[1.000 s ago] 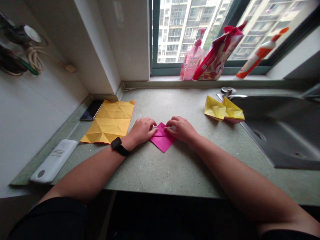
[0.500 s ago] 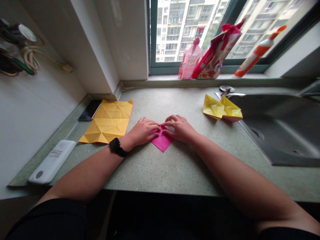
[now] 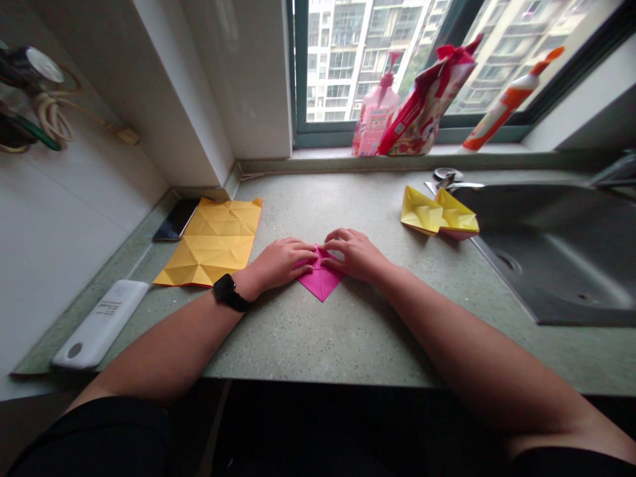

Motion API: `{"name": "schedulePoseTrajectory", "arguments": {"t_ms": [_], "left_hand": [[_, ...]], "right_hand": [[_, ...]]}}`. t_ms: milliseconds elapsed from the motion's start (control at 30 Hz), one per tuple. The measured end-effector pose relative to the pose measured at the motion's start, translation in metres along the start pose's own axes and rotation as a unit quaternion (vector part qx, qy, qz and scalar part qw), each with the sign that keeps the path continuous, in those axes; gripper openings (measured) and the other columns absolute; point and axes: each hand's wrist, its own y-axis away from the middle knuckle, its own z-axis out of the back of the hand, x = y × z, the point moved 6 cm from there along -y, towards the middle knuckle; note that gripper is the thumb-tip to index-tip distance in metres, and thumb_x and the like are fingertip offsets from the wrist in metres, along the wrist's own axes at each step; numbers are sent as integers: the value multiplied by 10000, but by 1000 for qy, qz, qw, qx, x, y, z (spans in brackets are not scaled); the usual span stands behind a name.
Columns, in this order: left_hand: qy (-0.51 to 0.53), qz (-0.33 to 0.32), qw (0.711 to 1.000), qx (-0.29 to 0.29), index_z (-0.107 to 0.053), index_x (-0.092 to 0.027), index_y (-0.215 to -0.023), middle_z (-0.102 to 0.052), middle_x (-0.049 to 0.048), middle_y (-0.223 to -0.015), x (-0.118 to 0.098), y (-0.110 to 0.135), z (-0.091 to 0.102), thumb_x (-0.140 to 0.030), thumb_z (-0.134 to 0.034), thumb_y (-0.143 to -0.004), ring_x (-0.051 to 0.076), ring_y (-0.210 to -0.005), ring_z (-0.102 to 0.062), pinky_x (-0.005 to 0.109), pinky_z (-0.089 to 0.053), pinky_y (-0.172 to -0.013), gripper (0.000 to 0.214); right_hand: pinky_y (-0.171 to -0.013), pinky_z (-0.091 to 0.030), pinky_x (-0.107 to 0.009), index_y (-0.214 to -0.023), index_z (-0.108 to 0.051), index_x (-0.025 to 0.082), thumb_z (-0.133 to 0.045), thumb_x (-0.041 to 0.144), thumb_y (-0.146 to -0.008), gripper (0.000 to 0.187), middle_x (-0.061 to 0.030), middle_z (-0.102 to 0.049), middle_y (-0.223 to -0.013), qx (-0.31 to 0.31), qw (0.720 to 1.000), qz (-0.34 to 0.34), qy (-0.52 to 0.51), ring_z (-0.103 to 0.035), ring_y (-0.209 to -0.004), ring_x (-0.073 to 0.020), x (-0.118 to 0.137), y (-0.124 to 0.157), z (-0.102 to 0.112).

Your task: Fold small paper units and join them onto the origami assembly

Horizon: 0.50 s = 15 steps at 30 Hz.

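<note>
A pink folded origami paper (image 3: 322, 283) lies on the counter in front of me, diamond-shaped, with one corner pointing toward me and a crease down its middle. On its left side, the fingers and thumb of my left hand (image 3: 284, 262) close on the edge; a black watch (image 3: 226, 291) circles that wrist. My right hand (image 3: 350, 253) bends its fingers onto the opposite side, near the far corner. The fingertips of both hands almost meet there and hide part of the paper's upper edges.
Left on the counter are a creased yellow-orange paper (image 3: 213, 242), a phone (image 3: 176, 220) and a white power bank (image 3: 102, 324). A yellow folded paper piece (image 3: 422, 212) stands beside the sink (image 3: 571, 265). Bottles and a red bag (image 3: 422, 109) line the windowsill.
The view has shifted slightly, so everything sits a little further left. Both hands keep nearly the same hold on the pink paper.
</note>
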Motion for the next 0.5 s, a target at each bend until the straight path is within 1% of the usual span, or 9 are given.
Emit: {"name": "schedulePoseTrajectory", "arguments": {"t_ms": [133, 333, 433, 500], "left_hand": [[4, 7, 1000, 2, -779, -256, -1234, -774, 56, -1362, 1, 0, -1, -321, -662, -1088, 238, -1240, -710, 451, -542, -1112, 198], [4, 17, 1000, 13, -785, -251, -1199, -771, 56, -1356, 1, -1, -2, -313, -649, -1093, 238, -1239, -696, 452, -534, -1119, 183], [3, 22, 1000, 14, -762, -265, -1273, -768, 56, -1357, 1, -1, -2, -324, -644, -1097, 237, -1245, -686, 454, -529, -1119, 219], [1, 21, 1000, 16, -755, -290, -1306, -760, 51, -1370, 1, -1, -2, -329, -627, -1107, 235, -1250, -679, 460, -520, -1129, 240]], "right_hand": [[-1033, -526, -476, -1129, -823, 295, -788, 425, -980, 201, -91, -750, -1266, -3, 1000, 1, -3, -690, -1139, -290, 1, 0, 2], [-1053, -518, -488, -1122, -815, 286, -810, 426, -963, 211, -93, -749, -1256, -1, 1000, 6, -10, -686, -1137, -293, 1, 0, 2], [-1064, -520, -495, -1139, -811, 295, -811, 450, -960, 238, -93, -741, -1273, 2, 1000, 7, -21, -678, -1155, -297, 0, 0, 1], [-1081, -519, -513, -1168, -811, 310, -814, 465, -955, 263, -92, -734, -1303, 15, 999, 7, -28, -674, -1176, -305, -2, 1, 1]]}}
